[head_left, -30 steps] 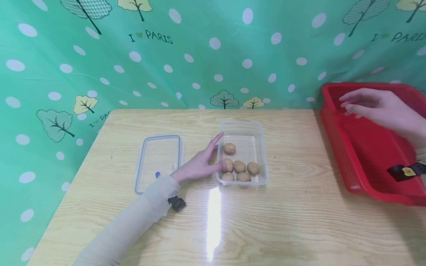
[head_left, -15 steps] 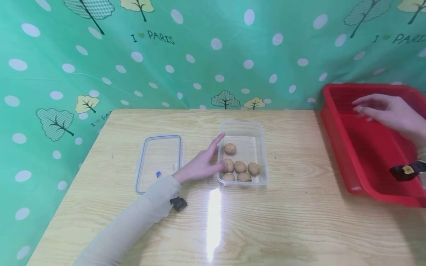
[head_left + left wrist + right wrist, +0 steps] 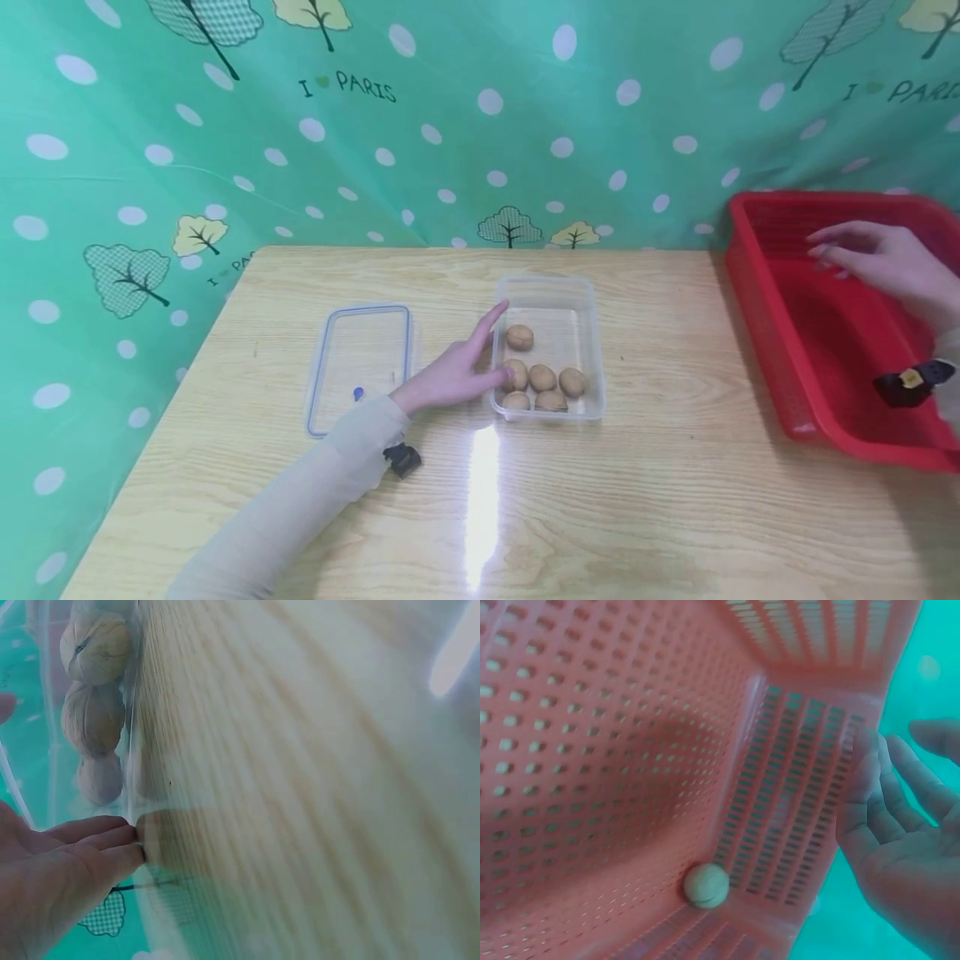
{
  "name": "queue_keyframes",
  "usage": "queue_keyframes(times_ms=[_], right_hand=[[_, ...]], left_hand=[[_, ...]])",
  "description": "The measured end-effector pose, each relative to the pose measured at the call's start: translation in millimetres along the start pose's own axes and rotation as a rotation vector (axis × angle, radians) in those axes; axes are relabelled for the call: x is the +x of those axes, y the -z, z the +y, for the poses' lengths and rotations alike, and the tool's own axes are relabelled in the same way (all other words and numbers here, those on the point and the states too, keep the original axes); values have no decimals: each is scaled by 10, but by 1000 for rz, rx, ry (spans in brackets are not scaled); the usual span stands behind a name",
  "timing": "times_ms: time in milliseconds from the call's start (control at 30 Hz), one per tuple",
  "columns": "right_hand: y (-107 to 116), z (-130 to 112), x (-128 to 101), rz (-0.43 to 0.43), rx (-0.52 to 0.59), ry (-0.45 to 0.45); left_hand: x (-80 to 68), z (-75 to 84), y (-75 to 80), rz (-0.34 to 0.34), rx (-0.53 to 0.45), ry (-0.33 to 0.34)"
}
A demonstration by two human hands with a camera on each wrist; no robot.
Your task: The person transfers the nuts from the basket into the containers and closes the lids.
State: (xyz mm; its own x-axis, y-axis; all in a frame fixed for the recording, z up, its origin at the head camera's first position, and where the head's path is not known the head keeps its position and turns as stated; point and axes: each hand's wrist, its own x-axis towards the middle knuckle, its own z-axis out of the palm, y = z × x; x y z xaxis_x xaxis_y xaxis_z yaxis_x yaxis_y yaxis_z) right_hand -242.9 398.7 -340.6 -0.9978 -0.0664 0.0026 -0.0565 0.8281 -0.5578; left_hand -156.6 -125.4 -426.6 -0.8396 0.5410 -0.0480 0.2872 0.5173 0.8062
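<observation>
A clear plastic box (image 3: 558,329) with several walnuts (image 3: 542,377) in it stands on the table. Against its left side rests my left hand (image 3: 453,375), thumb and index finger spread along the rim. The left wrist view shows straight fingers (image 3: 97,832) at the box's wall, with walnuts (image 3: 97,649) seen through it. My right hand (image 3: 892,262) hovers above the red basket (image 3: 776,333), its fingers loosely bent around nothing. One walnut (image 3: 706,885) lies in a basket corner in the right wrist view, apart from that hand.
A clear lid (image 3: 367,342) with a blue edge lies left of the box, partly behind the left forearm. The wooden table (image 3: 637,500) meets a green dotted cloth (image 3: 420,167) at the back. The basket's tall walls bound the right side.
My right hand has moved a little right and down over the basket. The left hand stays at the box, and the walnuts in it keep their places.
</observation>
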Motion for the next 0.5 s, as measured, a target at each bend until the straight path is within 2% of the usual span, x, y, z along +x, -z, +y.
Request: queue_keyframes(times_ms=[433,500], right_hand=[[79,463,172,57,1,-117],[110,617,235,56,42,-124]], left_hand=[[0,14,-19,-24,-24,54],[3,11,-20,-25,-25,53]])
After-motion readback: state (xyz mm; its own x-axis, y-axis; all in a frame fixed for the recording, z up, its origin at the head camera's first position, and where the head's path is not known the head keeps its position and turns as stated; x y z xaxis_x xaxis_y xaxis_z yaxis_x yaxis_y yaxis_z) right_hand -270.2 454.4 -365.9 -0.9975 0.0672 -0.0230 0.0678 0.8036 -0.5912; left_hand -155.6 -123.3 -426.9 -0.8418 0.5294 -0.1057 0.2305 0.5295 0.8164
